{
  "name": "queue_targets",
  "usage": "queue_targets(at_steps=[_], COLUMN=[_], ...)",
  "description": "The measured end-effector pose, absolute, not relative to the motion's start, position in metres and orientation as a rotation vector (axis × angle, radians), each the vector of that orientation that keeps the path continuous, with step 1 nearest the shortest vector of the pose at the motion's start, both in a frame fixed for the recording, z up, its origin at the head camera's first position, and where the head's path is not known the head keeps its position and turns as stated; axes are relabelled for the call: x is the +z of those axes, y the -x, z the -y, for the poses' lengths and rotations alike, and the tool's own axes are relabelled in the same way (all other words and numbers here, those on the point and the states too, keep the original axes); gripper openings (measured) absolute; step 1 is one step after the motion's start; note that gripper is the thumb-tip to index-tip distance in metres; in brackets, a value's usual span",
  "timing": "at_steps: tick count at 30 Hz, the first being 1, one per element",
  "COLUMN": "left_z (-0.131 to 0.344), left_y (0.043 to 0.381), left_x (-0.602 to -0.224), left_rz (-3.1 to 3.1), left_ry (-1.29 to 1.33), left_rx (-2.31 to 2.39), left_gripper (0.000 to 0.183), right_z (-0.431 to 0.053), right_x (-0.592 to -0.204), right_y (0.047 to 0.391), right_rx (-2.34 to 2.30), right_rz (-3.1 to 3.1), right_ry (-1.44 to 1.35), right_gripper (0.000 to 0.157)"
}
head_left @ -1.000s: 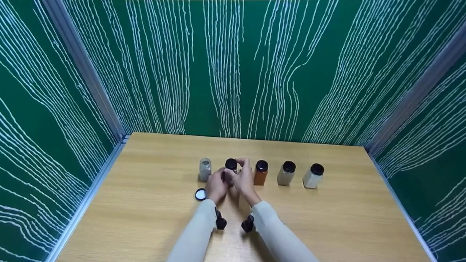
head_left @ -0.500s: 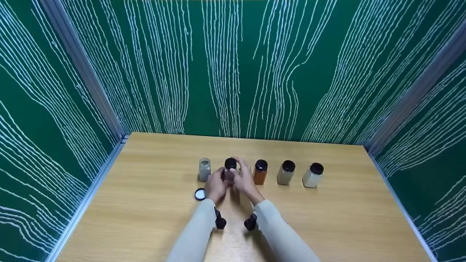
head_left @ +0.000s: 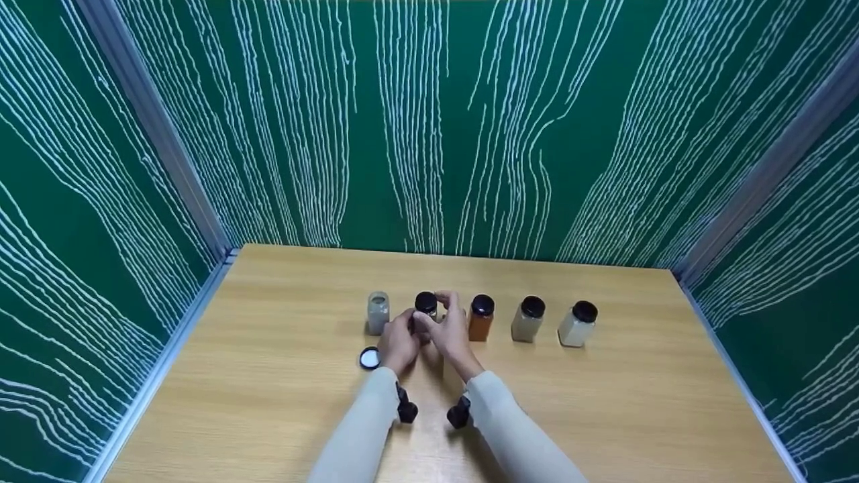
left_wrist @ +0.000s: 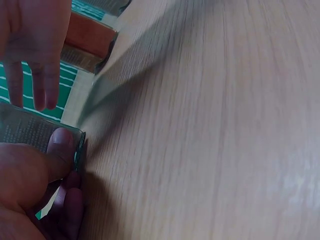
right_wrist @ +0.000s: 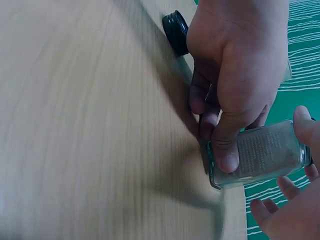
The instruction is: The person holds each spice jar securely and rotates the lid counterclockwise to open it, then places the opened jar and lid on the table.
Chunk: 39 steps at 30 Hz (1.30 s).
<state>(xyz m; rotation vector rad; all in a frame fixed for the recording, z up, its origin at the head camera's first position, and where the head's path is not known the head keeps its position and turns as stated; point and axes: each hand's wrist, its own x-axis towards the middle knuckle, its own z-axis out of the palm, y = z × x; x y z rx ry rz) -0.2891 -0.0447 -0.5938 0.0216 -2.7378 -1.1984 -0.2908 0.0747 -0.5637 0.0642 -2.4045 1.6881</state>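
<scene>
A square glass jar (right_wrist: pixel 267 150) with a black lid (head_left: pixel 425 302) stands upright on the table between both hands. My left hand (head_left: pixel 398 343) grips its lower part, thumb (left_wrist: pixel 61 145) pressed on the glass near the base. Up at the lid, my right hand (head_left: pixel 453 335) has its thumb and forefinger around the rim; its other fingers (left_wrist: pixel 39 87) stand away from the glass. The jar's contents are hard to make out. Left of it stands an uncapped glass jar (head_left: pixel 378 314), and a black lid (head_left: pixel 369 358) with its white inside facing up lies by my left wrist.
To the right, in a row, stand a capped jar of orange-brown powder (head_left: pixel 480 327), a capped greyish jar (head_left: pixel 527 325) and a capped whitish jar (head_left: pixel 576 330). Green panels (head_left: pixel 362 201) with white wavy lines enclose the wooden table (head_left: pixel 282 416) at the back and sides.
My right hand's thumb and fingers have shifted about the lid, rotating one way and then back to nearly their first pose. My left hand and the jar have stayed in place.
</scene>
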Motion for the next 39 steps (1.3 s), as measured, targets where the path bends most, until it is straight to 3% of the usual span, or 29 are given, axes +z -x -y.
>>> queue_targets(at_steps=[10,19,26,39], left_z=[0.0455,0.0462,0.0451,0.0459], left_y=[0.2890,0.2905,0.2909,0.2899], left_x=[-0.5961,-0.5978,-0.5975,-0.5959], left_rz=[2.713,2.726,2.721,2.730], left_ry=[0.001,0.000,-0.003,-0.013], left_rx=[-1.165,-1.181,-1.183,-1.198], left_gripper=[0.030,0.036,0.030,0.027], right_z=[-0.0759,-0.0787,-0.0781,-0.0721], right_x=[-0.5626,-0.5589,-0.5609,-0.5651], right_y=[0.2882,0.2842,0.2849,0.2884], right_rx=[1.624,1.723,1.719,1.601], right_rz=[2.418,2.507,2.454,2.381], right_ry=[-0.166,-0.140,-0.130,-0.074], right_gripper=[0.039,0.050,0.064,0.045])
